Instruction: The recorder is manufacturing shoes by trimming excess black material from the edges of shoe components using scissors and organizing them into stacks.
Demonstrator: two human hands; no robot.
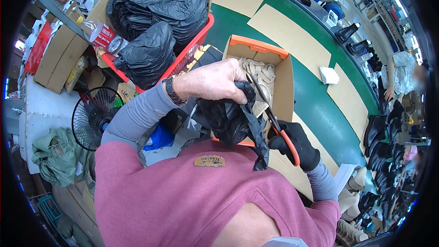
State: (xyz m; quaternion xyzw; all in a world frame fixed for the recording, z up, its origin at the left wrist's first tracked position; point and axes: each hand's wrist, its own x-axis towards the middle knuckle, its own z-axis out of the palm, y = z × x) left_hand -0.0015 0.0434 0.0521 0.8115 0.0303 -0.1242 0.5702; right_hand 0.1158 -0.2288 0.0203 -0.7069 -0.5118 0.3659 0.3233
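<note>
My bare left hand, a dark watch at its wrist, pinches the top of a crumpled black plastic bag. A long strip of the bag hangs down at its right side. My right hand, in a black glove, is closed round the orange handles of a pair of scissors. The dark blades point up and left, beside the bag's edge; whether they touch it I cannot tell. Behind both hands stands an open cardboard box with an orange rim, holding pale beige pieces.
At the left, a red basket is heaped with bundled black bags, with a plastic bottle on its side. A black fan stands nearby. Cardboard sheets lie on the green table. Black boots line the right; other people work farther off.
</note>
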